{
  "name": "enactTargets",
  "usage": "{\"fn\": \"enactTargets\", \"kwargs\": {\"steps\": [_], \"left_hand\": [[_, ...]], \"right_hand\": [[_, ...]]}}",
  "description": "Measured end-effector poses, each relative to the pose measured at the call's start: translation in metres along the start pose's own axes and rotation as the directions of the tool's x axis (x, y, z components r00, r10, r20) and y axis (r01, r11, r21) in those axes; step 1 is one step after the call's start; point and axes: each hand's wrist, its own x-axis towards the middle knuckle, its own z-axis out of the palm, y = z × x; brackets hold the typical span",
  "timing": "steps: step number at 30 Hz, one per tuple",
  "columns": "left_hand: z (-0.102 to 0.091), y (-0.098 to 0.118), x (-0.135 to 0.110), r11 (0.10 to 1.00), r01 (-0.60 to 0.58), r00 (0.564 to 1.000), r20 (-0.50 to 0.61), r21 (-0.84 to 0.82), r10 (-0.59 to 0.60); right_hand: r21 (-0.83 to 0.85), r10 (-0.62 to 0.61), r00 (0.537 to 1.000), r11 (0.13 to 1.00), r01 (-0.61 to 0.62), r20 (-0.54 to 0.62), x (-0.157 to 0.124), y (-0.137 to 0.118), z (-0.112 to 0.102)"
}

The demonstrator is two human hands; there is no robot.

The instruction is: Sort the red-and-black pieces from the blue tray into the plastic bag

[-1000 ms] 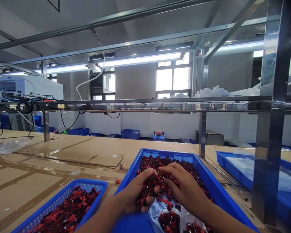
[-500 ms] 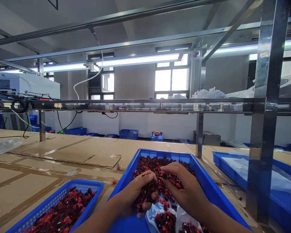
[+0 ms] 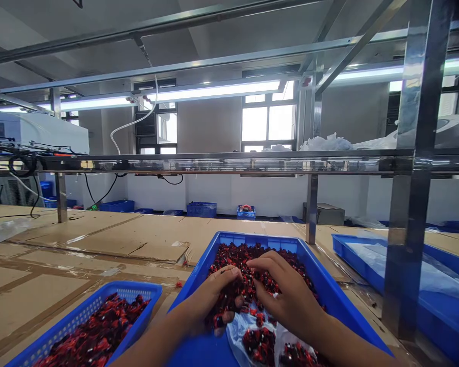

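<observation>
Head view, and we're right over the action: the left hand [image 3: 208, 306] is dug into a heap of small red-and-black pieces [image 3: 248, 270], fingers curled around a clump of them. The right hand [image 3: 290, 300] arches over the heap at 1 o'clock from the left hand, its fingertips [image 3: 258, 262] pressing into the pieces; whether that grip has hold of anything, I can't tell. Both hands work inside a blue plastic tray [image 3: 229, 237], with the heap running up to its far rim at 12 o'clock and the side walls close by on either hand. The left forearm crosses the rim at 7 o'clock. At 6 o'clock, a crumpled plastic liner [image 3: 237, 339] shows through, with more pieces lying on it. The tray's long axis runs roughly from 6 to 12 o'clock; the pieces are too small and jumbled to give any one direction. Over at 8 o'clock, a blue mesh basket [image 3: 126, 289] sits just beside the tray, heaped with the same pieces, on a cardboard-covered surface [image 3: 99, 239]. At 3 o'clock, a second blue tray [image 3: 352, 244] lies past the right wall, with a steel upright [image 3: 403, 204] rising beside it. A steel rail [image 3: 214, 164] crosses overhead at 12 o'clock.
</observation>
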Motion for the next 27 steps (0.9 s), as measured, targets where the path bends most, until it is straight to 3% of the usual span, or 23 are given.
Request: {"fn": "enactTargets", "kwargs": {"steps": [2, 4, 6, 7, 10, 12, 16, 27], "left_hand": [[0.0, 0.0, 0.0, 1.0, 0.0, 1.0, -0.002, -0.004, 0.0], [-0.001, -0.001, 0.001, 1.0, 0.004, 1.0, -0.018, -0.004, -0.004], [0.0, -0.002, 0.003, 1.0, 0.005, 0.999, -0.038, -0.024, -0.005], [0.0, -0.003, 0.004, 0.999, 0.004, 0.999, -0.043, -0.038, -0.006], [0.003, -0.006, 0.006, 0.999, -0.012, 0.999, -0.035, -0.04, 0.01], [0.005, -0.008, 0.007, 0.999, -0.032, 0.999, -0.04, 0.0, 0.032], [0.012, -0.01, 0.007, 0.998, -0.058, 0.995, -0.073, 0.034, 0.061], [0.021, -0.004, 0.002, 0.999, -0.05, 0.997, -0.066, 0.013, 0.051]], "right_hand": [[0.215, 0.223, 0.974, 0.95, -0.228, 0.046, -0.001, 0.005, 0.004], [0.429, 0.434, 0.875, 0.762, -0.484, 0.216, -0.004, 0.011, 0.009], [0.481, 0.506, 0.79, 0.627, -0.613, 0.346, -0.007, 0.014, 0.016], [0.453, 0.507, 0.79, 0.647, -0.613, 0.344, -0.008, 0.013, 0.019], [0.216, 0.41, 0.885, 0.864, -0.454, 0.22, -0.011, 0.005, 0.026], [0.028, 0.347, 0.922, 0.934, -0.356, 0.174, -0.012, -0.001, 0.029], [-0.138, 0.326, 0.935, 0.941, -0.307, 0.138, -0.013, -0.006, 0.03], [-0.163, 0.261, 0.961, 0.956, -0.243, 0.096, -0.013, -0.003, 0.026]]}}
